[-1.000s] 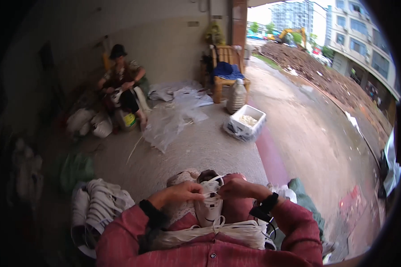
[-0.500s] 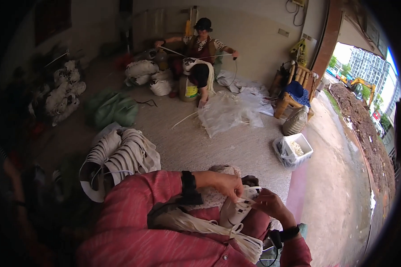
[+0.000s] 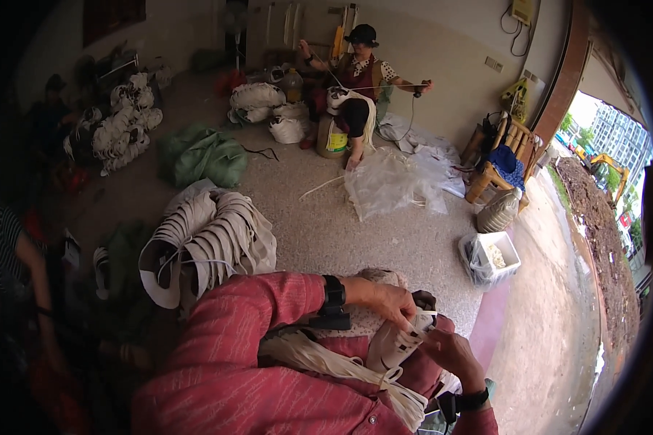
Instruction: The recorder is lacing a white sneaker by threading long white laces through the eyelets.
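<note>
On my lap lies a white shoe upper [image 3: 390,353] with a row of dark square eyelets. My left hand [image 3: 393,303] is closed at its top, fingertips pinching a white lace [image 3: 426,314] by the eyelets. Right beside it, my right hand [image 3: 451,354] has its fingers curled in against the upper's edge. What those fingertips hold is partly hidden by the hand itself. A thick bundle of cream laces [image 3: 326,360], looped together near one end, runs across my lap under my forearms.
Stacked pale shoe uppers [image 3: 228,239] stand on the floor to my left, before a green sack [image 3: 202,156]. A white bin [image 3: 499,259] sits to the right near a bamboo chair [image 3: 500,159]. Across the floor a seated co-worker [image 3: 355,80] stretches a lace, with plastic sheeting [image 3: 392,185] nearby.
My view has swung slightly left. Both hands stay at the upper's eyelets, and the lace loops between them show less. The co-worker's arm on the picture's left has risen.
</note>
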The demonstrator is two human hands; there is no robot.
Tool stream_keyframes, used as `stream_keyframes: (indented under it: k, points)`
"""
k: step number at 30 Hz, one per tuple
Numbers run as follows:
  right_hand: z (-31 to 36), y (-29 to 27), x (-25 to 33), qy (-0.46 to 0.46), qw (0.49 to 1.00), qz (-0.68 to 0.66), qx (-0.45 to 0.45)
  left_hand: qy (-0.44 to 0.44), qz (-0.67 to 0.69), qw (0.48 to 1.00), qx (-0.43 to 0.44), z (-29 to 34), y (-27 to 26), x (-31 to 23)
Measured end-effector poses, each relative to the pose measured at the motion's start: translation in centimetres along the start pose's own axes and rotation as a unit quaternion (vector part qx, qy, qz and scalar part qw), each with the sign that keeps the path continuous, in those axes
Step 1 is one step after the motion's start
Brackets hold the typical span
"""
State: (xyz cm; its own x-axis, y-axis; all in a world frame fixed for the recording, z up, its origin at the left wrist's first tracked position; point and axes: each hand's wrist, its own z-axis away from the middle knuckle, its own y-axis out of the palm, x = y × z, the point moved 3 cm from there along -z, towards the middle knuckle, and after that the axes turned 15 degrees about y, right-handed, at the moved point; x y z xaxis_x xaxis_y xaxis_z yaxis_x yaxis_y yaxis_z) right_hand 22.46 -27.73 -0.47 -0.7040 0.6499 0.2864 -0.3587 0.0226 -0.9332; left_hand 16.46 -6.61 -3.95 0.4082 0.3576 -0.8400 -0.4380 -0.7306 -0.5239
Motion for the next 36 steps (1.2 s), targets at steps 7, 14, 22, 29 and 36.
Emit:
stream_keyframes:
  k: [7, 14, 22, 29, 36]
  points:
    - [-1.0, 0.9, -0.9, 0.044, 0.996, -0.069, -0.026, -0.021, 0.016, 0.999, 0.025, 0.6, 0.1, -0.7]
    - [-0.7, 1.9, -2.0, 0.029, 0.988, -0.153, -0.021, -0.065, 0.021, 0.998, -0.014, 0.2, 0.6, -0.2]
    - [-1.8, 3.0, -3.2, -0.072, 0.982, -0.155, -0.078, -0.126, 0.065, 0.988, 0.067, -0.6, 0.2, 0.4]
    - [-2.7, 3.6, -4.0, -0.134, 0.977, -0.135, -0.098, -0.149, 0.110, 0.978, 0.097, 0.0, -0.3, 0.0]
    - [-3.0, 3.9, -5.1, -0.079, 0.974, -0.212, 0.017, -0.164, 0.109, 0.973, 0.121, 0.9, -1.0, -0.2]
